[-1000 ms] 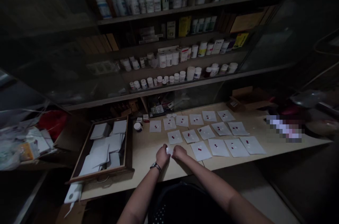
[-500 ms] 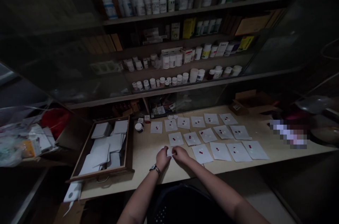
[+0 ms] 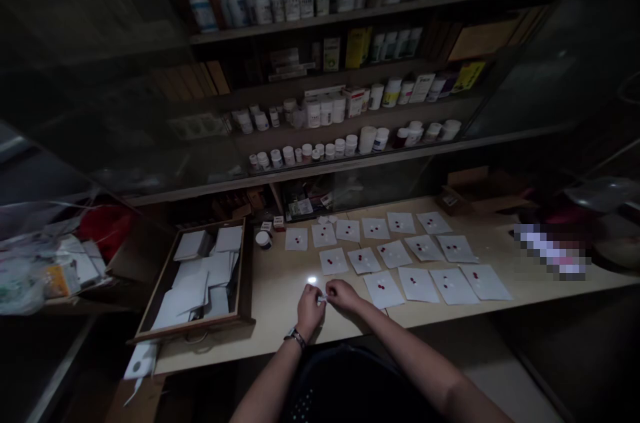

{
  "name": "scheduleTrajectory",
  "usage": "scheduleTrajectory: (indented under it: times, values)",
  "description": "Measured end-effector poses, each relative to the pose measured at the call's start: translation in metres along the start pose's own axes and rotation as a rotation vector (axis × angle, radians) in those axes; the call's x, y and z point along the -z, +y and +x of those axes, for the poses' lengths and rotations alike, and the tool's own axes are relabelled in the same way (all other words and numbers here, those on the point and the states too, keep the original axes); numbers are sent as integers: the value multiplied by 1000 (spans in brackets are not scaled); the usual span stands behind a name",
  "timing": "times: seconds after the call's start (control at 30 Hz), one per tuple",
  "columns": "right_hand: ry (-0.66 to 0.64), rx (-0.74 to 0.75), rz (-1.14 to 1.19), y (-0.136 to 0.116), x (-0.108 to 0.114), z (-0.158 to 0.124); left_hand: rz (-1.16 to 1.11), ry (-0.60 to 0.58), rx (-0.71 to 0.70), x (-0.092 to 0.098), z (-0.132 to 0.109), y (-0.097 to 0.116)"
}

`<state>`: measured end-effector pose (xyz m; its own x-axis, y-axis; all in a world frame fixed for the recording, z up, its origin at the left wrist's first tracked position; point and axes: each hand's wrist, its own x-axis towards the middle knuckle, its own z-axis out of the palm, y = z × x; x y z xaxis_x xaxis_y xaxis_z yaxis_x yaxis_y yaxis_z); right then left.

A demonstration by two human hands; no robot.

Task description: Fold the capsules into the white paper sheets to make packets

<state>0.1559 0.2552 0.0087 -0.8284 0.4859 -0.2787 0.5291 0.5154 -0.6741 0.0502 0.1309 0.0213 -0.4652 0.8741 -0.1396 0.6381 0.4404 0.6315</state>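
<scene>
In front of my body, over the near part of the table, my left hand (image 3: 311, 311) and my right hand (image 3: 342, 295) meet fingertip to fingertip. Between them is a small white piece (image 3: 322, 298) that looks like folded paper; the fingers cover most of it. Both hands are closed on it. Just to the right and beyond lie white paper squares (image 3: 384, 297) in three rows, with red and white pills on them. Nearest to my right hand is a paper square (image 3: 328, 269) with pills on it.
At left, an open wooden drawer (image 3: 245, 289) holds stacks of white paper. A small white bottle (image 3: 263, 240) stands beside little boxes (image 3: 279, 223). Shelves of medicine bottles (image 3: 320, 113) rise behind. An open cardboard box (image 3: 475, 191) sits at the back right.
My hands have come slightly nearer to me and show less of the white piece between the fingers. A bright glare spot now shows on the table beyond my left hand. The view has shifted slightly.
</scene>
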Motion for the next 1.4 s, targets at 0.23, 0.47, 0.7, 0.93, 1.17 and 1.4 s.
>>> scheduleTrajectory:
  times: [0.23,0.47,0.7,0.93,1.17,1.4]
  values:
    - [82,98,22,-1,3,-6,36,-52,-2,8,6,-3]
    - [117,158,7,1,2,-13,88,-103,-18,11,12,3]
    - [28,60,-68,0,-1,-15,99,-110,-17,7,7,3]
    - [42,54,-62,2,-9,-11,70,-101,27,3,9,-1]
    - [90,92,-28,3,-12,-16,7,-113,68,0,16,-4]
    - [63,-77,-28,-10,-8,-8,2,-94,82,-1,18,-7]
